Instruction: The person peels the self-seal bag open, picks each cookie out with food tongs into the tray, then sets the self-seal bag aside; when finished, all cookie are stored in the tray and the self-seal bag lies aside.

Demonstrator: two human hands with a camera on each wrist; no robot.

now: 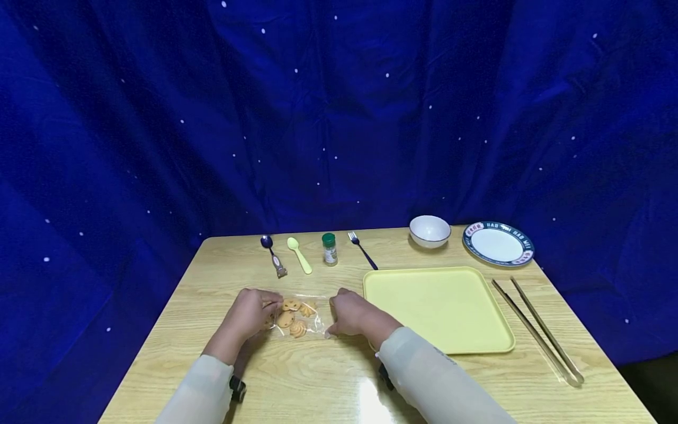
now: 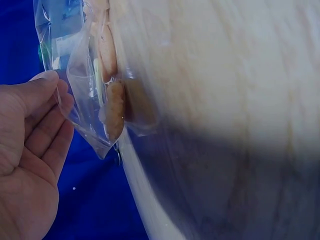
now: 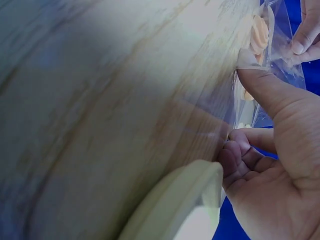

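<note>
A clear plastic bag of cookies lies low over the table between the two hands. Its cookies are round chip ones and ridged, piped ones. My left hand pinches the bag's left upper part between thumb and fingers; in the left wrist view, the left hand grips loose film beside the cookies. At the bag's right end, my right hand holds the edge. The right wrist view shows that right hand with its thumb against the film and its other fingers curled at the far corner.
A yellow tray sits just right of the right hand, with metal tongs beyond it. Along the back are a dark spoon, yellow spoon, green-capped jar, fork, white bowl and rimmed plate.
</note>
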